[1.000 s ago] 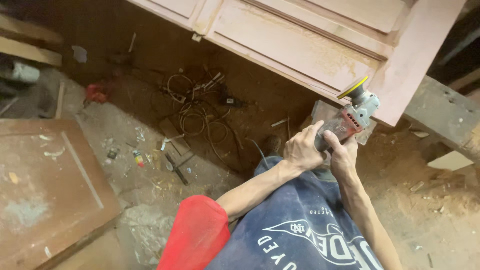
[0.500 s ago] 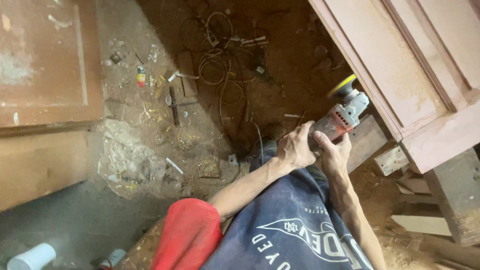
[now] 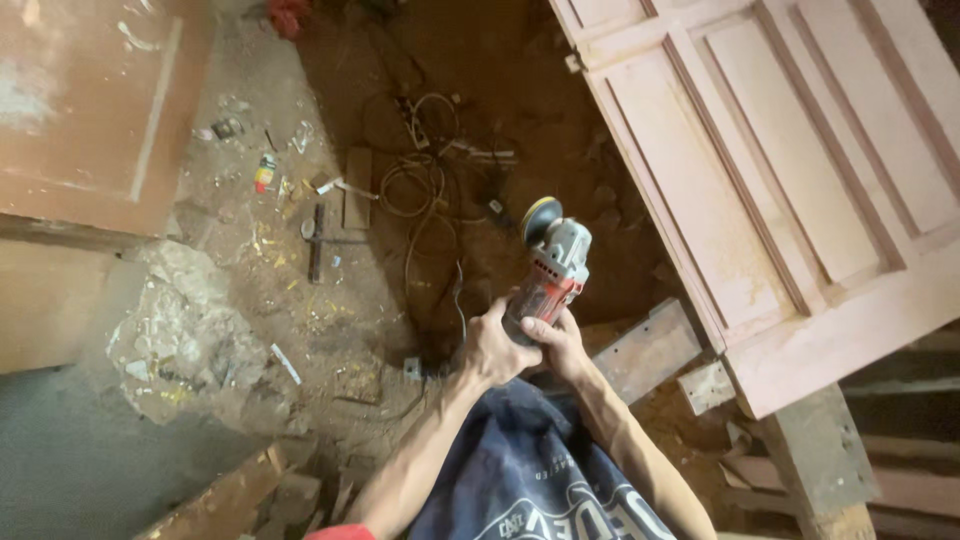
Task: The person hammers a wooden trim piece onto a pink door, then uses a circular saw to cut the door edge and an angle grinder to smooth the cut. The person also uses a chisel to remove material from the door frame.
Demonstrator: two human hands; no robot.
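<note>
The left hand (image 3: 495, 350) and the right hand (image 3: 555, 345) are both closed around the red body of an angle grinder (image 3: 548, 270), held in the air above the dirt floor (image 3: 330, 330), between the person's knees. The fingers cover the lower part of the tool, so its switch cannot be seen. Its grey head carries a round sanding disc (image 3: 540, 218) that points away from the person; the disc face is hard to make out. Just to the right leans a pinkish panelled door (image 3: 780, 190), cut off by the picture edge. Behind the grinder, tangled cables (image 3: 420, 190) lie in shadow. A second wooden panel (image 3: 90, 100) lies at the left, partly out of view.
</note>
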